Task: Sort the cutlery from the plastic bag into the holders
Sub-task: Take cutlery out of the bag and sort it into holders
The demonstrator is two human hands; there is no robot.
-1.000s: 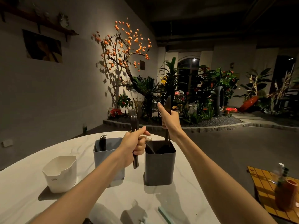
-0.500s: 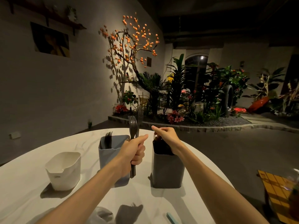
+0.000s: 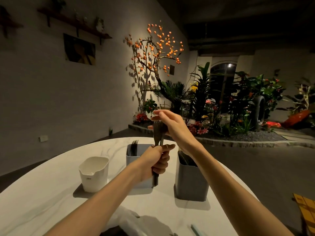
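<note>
My left hand (image 3: 157, 161) is shut around the handles of a bunch of dark cutlery (image 3: 158, 133), held upright over the table. My right hand (image 3: 172, 124) hovers at the top of that bunch, fingers spread, fingertips touching the heads. Three holders stand on the white marble table (image 3: 42, 193): a white holder (image 3: 94, 173) at the left that looks empty, a light grey holder (image 3: 139, 151) in the middle with dark forks (image 3: 134, 147) in it, and a dark grey holder (image 3: 190, 181) at the right with dark pieces inside. A crumpled plastic bag (image 3: 136, 222) lies at the near edge.
A pale blue-green strip (image 3: 196, 229) lies on the table near the front right. Beyond the table's far edge are a dark floor, a planter bed with an orange-fruited tree (image 3: 153, 53), and a yellow patterned mat (image 3: 306, 212) at the right.
My right hand has left the dark grey holder, where it put a piece in, and risen to the top of the cutlery in my left hand. My left hand stayed put.
</note>
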